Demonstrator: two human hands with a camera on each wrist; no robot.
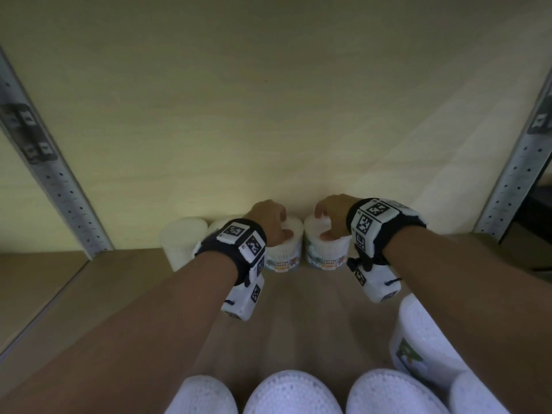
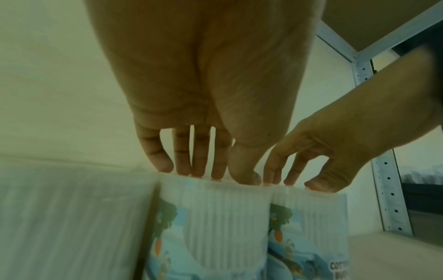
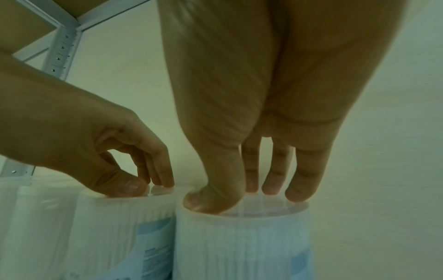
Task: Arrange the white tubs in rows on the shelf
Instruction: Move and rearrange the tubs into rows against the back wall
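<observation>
— Where are the hands?

— Both reach to the back of the shelf. The left hand sits on top of one cotton-bud tub, and the right hand sits on top of the tub beside it.

— Gripping them?

— Not round the sides. The left wrist view shows the left hand's fingertips and thumb coming down almost straight onto the lid of the left tub. The right wrist view shows the same for the right hand: thumb and fingers stand on the clear lid of the right tub. So fingers extended and pressing down, nothing clasped in either hand.

— And the two tubs?

— Upright, just beside each other against the pale back wall, labels reading "COTTON BUDS" facing forward. Whether their sides touch, I cannot tell.

— Any others?

— Two more white tubs stand to the left in the same back row; the outer one is clear to see, the inner one is mostly hidden behind the left wrist. Nearer, along the front edge, three tub lids show in a line, and another tub stands under the right forearm.

— The frame?

— Perforated metal uprights, one at the left and one at the right
</observation>
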